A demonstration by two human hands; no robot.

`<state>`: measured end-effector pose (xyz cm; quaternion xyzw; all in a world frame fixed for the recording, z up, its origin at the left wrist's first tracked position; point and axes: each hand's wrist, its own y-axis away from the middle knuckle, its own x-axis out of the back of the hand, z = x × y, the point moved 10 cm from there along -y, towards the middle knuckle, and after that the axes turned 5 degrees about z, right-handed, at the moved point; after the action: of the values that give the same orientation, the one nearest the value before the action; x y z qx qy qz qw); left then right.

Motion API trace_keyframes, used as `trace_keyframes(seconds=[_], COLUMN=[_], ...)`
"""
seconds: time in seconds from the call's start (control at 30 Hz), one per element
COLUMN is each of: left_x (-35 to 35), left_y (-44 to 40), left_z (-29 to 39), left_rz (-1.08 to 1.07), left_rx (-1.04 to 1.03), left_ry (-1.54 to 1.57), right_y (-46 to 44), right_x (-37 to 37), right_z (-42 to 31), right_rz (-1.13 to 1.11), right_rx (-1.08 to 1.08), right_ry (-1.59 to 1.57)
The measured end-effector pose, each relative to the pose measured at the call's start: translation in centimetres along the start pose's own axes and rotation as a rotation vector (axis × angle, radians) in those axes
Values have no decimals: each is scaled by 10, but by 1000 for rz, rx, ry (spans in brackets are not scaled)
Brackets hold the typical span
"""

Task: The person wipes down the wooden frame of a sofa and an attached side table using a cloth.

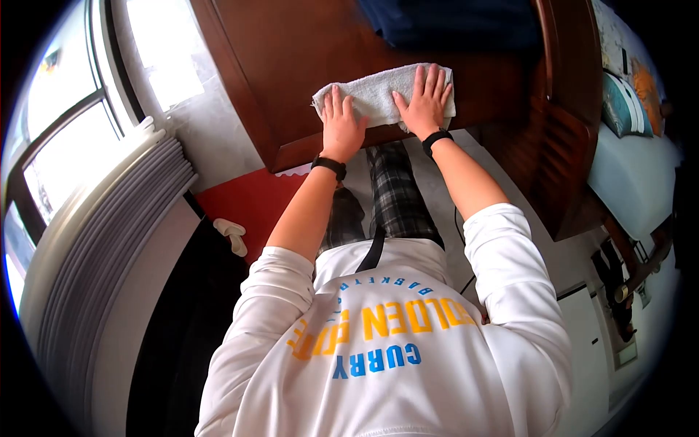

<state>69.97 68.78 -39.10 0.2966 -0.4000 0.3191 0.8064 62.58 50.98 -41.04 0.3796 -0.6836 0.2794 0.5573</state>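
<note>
A folded white towel (375,95) lies flat along the near edge of a dark reddish-brown wooden surface (306,44). My left hand (342,130) presses on the towel's left part, fingers stretched out and pointing away from me. On its right part lies my right hand (424,102), fingers spread flat. Neither hand is wrapped round the cloth. Each wrist has a black band. Dark blue fabric (451,22) rests on the wood beyond the towel.
A radiator (109,240) stands under the window at left. White slippers (231,237) lie near a red mat (247,204). Slatted wooden furniture (557,153) rises at right, beside a bed (630,182) with a teal cushion (622,105). A dark cable hangs near my right leg.
</note>
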Motion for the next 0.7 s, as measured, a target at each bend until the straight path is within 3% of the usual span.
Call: trace_keyframes(seconds=[0.37,0.57,0.7], left_x=[36,40,34], left_y=[104,128,134], left_z=[-117,-132,-148], left_rz=[79,111,37], left_rx=[176,48,95], left_ry=[45,114,159], right_y=[42,70,97], right_x=[-35,-54,-72], right_z=[-138,-185,-219], right_rz=[-37,-13,-55], right_rx=[199,241,264], right_ry=[-28,23,34])
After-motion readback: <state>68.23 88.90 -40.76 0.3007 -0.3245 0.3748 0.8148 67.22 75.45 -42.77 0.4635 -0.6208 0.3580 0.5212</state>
